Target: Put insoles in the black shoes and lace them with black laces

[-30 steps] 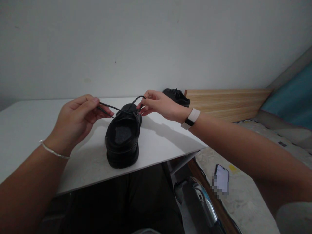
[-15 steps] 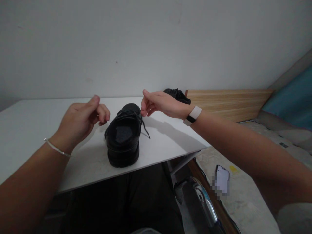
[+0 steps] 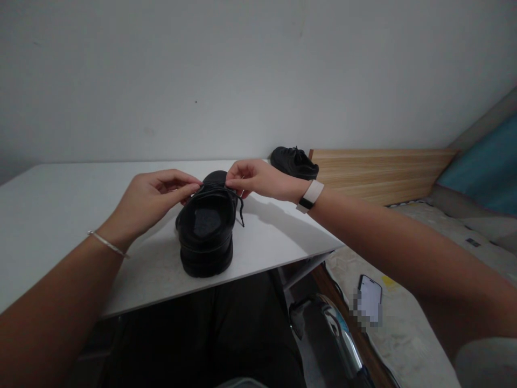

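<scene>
A black lace-up shoe (image 3: 205, 258) stands upright near the front edge of the white table (image 3: 81, 226), its heel toward me. My left hand (image 3: 151, 199) reaches in from the left, thumb and fingers pinched on the shoelace (image 3: 214, 187) at the top of the shoe. From the other side my right hand (image 3: 258, 178) pinches the same lace with thumb and forefinger. One lace end hangs down the shoe's right side. The exact grip of the fingertips is small and dark.
A second black shoe (image 3: 293, 161) sits at the table's back right, beside a wooden board (image 3: 383, 172). To the right, a phone (image 3: 369, 296) lies on a mattress (image 3: 407, 334). A shiny curved metal object (image 3: 339, 334) stands below the table edge. A wall rises behind.
Both hands have come in to the shoe from either side, and their fingers have closed on the lace. The shoe stays in place; the hanging lace end has shifted slightly.
</scene>
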`<state>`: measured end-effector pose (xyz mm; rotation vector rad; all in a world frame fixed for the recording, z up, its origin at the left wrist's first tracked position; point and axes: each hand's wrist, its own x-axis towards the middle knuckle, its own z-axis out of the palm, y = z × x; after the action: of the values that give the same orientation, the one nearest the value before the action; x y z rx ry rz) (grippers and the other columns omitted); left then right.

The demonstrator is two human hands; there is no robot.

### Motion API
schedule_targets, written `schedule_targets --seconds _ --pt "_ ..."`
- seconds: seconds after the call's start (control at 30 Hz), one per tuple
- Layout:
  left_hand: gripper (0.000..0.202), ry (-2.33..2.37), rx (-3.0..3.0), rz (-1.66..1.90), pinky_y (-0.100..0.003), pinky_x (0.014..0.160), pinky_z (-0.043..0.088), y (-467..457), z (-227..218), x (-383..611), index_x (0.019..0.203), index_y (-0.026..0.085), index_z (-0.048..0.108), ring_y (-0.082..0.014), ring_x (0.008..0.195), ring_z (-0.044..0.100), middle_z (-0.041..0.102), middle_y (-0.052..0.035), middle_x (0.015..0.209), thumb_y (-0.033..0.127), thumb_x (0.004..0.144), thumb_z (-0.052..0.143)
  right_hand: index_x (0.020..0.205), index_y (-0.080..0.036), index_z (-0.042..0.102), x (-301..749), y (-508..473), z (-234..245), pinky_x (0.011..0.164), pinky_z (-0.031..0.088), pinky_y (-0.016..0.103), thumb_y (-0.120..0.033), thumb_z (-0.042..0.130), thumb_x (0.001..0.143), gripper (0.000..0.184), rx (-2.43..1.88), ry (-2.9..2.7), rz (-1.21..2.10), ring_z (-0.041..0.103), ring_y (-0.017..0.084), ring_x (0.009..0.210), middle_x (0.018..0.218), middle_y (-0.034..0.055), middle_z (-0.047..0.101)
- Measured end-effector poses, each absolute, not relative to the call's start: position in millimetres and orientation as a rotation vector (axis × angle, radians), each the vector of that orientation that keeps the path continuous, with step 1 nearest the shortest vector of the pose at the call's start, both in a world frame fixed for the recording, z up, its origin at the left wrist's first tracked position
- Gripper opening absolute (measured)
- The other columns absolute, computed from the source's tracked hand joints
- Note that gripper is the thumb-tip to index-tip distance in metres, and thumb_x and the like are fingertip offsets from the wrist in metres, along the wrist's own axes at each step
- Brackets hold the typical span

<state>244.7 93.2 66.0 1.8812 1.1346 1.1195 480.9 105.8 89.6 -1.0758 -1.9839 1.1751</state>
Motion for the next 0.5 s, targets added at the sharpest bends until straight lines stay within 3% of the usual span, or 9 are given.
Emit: schedule_targets --seconds 0.37,0.5 --pt "0.024 1.231 1.945 1.07 -0.027 0.075 0.05 92.0 65.4 243.3 0.087 0.016 0.072 -0.0167 0.08 0.064 0.073 -0.0042 0.087 0.038 0.078 0.069 0.072 -0.014 0.057 472.5 104.6 93.5 0.052 0.045 0.02 -0.002 0.053 0.083 0.017 -1.152 -2.048 1.037 0.054 0.008 0.054 0.06 -0.0021 0.058" --pt "0.025 1.271 2.036 1.084 -0.026 0.068 0.046 97.3 60.4 243.7 0.09 0.017 0.068 -0.0152 0.073 0.061 0.068 -0.0025 0.082 0.039 0.082 0.062 0.072 -0.015 0.055 469.6 104.7 96.3 0.052 0.043 0.022 -0.003 0.054 0.08 0.014 -1.188 -2.151 0.854 0.054 0.01 0.055 0.059 -0.0017 0.058"
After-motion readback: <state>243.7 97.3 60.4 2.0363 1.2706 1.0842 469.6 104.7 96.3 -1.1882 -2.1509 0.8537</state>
